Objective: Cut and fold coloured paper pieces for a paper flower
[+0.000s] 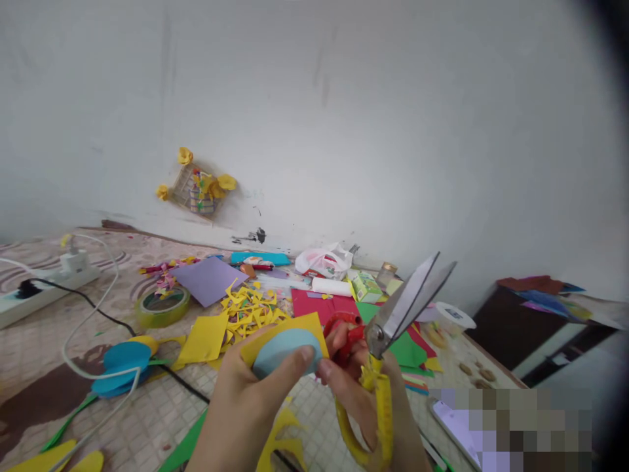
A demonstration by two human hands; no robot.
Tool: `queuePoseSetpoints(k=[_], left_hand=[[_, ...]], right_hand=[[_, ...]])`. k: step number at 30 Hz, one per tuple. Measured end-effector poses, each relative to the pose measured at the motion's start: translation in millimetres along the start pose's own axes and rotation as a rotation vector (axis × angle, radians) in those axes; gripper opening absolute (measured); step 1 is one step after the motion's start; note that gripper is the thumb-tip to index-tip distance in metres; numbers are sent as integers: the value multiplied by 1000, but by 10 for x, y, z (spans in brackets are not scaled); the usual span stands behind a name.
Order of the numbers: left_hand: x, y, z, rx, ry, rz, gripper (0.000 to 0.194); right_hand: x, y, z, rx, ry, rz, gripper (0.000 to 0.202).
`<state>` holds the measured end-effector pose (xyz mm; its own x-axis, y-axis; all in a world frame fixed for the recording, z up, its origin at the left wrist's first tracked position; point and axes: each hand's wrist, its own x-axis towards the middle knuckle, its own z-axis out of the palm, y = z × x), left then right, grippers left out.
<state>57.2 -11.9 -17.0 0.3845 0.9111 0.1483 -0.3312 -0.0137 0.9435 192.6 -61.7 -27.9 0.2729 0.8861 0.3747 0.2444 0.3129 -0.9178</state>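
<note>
My left hand (246,400) is closed on a yellow sheet of paper (313,328), its thumb pressing a light blue paper circle (282,347) flat against it. In my right hand (356,396) is a pair of scissors (377,335) with one red and one yellow handle. Their blades are parted and point up to the right, away from the paper. My right thumb and fingertips are at the right edge of the yellow sheet. Just behind the hands lie a heap of yellow paper scraps (250,305) and another yellow piece (204,337).
A roll of tape (162,308), blue paper circles (122,367) and a power strip (54,288) with trailing cables are on the left. Behind the hands lie a purple sheet (211,278), red paper (314,305) and a plastic bag (324,261). A phone (457,426) is at right.
</note>
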Motion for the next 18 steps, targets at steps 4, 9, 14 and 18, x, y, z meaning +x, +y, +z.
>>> queuePoseSetpoints(k=[4, 9, 14, 18], left_hand=[[7, -6, 18, -54, -21, 3, 11], [26, 25, 1, 20, -89, -84, 19], [22, 70, 2, 172, -113, -32, 20], [24, 94, 22, 182, -131, 17, 17]], right_hand=[[-19, -31, 43, 56, 46, -7, 17], [8, -101, 33, -62, 117, 8, 17], [14, -155, 24, -169, 150, -23, 12], [4, -165, 45, -228, 166, -31, 12]])
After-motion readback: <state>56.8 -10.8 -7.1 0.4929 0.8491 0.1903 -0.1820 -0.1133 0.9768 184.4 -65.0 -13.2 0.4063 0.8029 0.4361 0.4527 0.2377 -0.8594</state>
